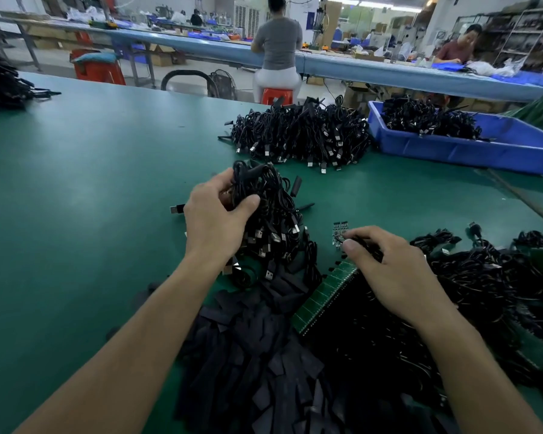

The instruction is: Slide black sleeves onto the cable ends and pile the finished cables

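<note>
The left hand (220, 214) is curled tight round a bundle of cables (273, 214) and holds it over the middle of the green table (91, 183). Plugs hang down from the bundle. The right hand (392, 270) is curled too. Its thumb and finger pinch one thin cable (365, 244) near its end, where a tiny board (339, 234) sticks out. I see no sleeve on that end yet.

The black sleeves (264, 355) lie in a big heap at the near edge of the table, between the two arms. A green strip (326, 292) of little boards lies beside the heap, just under the right hand. A big tangle of cables (489, 277) fills the near right corner. I think these are waiting for sleeves.

Toward the far edge sits another pile (301, 133) of cables. Next to it, at the far right, is a blue bin (467, 148) with more cables inside. I think the far pile is the done ones, but I cannot tell for sure.

So a good lot looks done, and the bundle in the left hand may belong with that pile. But many sleeves and many cables are left. The job looks about half way, maybe less.
</note>
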`<action>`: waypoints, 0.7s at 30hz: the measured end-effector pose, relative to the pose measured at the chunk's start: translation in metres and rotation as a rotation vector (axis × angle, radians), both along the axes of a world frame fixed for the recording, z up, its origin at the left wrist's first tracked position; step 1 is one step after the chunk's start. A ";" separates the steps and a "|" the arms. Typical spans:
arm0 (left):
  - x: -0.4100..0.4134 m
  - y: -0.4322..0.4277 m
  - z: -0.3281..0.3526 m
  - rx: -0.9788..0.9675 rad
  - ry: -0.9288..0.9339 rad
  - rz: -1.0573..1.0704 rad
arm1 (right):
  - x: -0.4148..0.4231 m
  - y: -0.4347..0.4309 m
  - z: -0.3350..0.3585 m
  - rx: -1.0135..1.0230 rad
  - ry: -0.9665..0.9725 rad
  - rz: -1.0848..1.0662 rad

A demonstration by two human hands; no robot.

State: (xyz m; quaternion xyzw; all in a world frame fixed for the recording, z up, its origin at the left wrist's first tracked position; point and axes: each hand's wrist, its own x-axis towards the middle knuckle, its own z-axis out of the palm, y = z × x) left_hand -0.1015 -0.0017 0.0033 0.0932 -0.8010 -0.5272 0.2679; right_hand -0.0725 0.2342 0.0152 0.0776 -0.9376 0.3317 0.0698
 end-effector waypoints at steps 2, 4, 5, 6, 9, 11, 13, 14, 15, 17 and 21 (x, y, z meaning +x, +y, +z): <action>0.001 0.000 -0.003 -0.131 -0.069 0.047 | -0.001 0.001 -0.001 -0.065 0.083 -0.026; 0.002 0.001 -0.003 -0.173 -0.119 0.058 | -0.003 0.004 -0.002 -0.112 0.181 -0.064; 0.002 0.003 -0.002 -0.191 -0.140 0.058 | -0.005 0.006 -0.002 -0.138 0.225 -0.089; 0.003 0.004 -0.001 -0.209 -0.154 0.057 | -0.005 0.008 0.000 -0.179 0.259 -0.110; 0.008 0.010 0.005 -0.282 -0.087 0.106 | -0.006 0.013 0.007 -0.388 0.277 -0.130; 0.015 0.018 0.013 -0.291 0.071 0.118 | -0.005 0.017 0.014 -0.480 0.278 -0.097; 0.022 0.027 0.024 -0.220 0.184 -0.028 | -0.003 0.019 0.022 -0.511 0.228 -0.010; 0.025 0.033 0.029 -0.163 0.182 -0.156 | -0.001 0.019 0.025 -0.519 0.186 0.051; 0.029 0.038 0.032 -0.095 0.144 -0.306 | 0.000 0.019 0.028 -0.529 0.143 0.114; 0.033 0.049 0.034 0.046 0.005 -0.574 | 0.003 0.016 0.031 -0.549 0.070 0.226; 0.037 0.062 0.026 0.214 -0.062 -0.704 | 0.005 0.010 0.030 -0.492 0.018 0.330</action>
